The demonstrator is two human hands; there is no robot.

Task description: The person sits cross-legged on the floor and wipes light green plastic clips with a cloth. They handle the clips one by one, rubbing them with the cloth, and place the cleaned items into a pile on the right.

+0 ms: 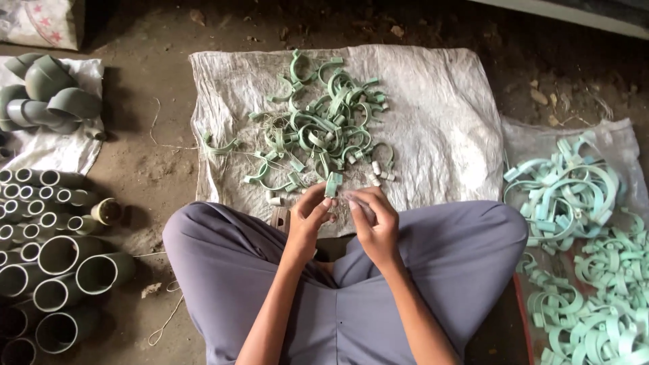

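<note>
Head view looks down at a person sitting cross-legged on the floor in grey-purple trousers. Both hands are raised close together over the knees. The left hand pinches a small green clip piece between thumb and fingers, so it is closed on that piece. The right hand is curled right beside it, and its fingertips meet the left ones. It seems to pinch something thin, but I cannot tell what.

Just past the hands lies a pale woven sack cloth, spread flat on the dirt floor. A pile of green curved clips sits on the middle of the cloth, all tangled, with thin string among them. A few small white bits lie near the front of the pile.

On the right, a clear plastic sheet holds many more light green clips in a big heap.

On the left, grey pipes lie stacked with their round open ends showing. Farther back, grey pipe bends rest on a white sack. A printed bag with red star shapes sits in the far left corner.
</note>
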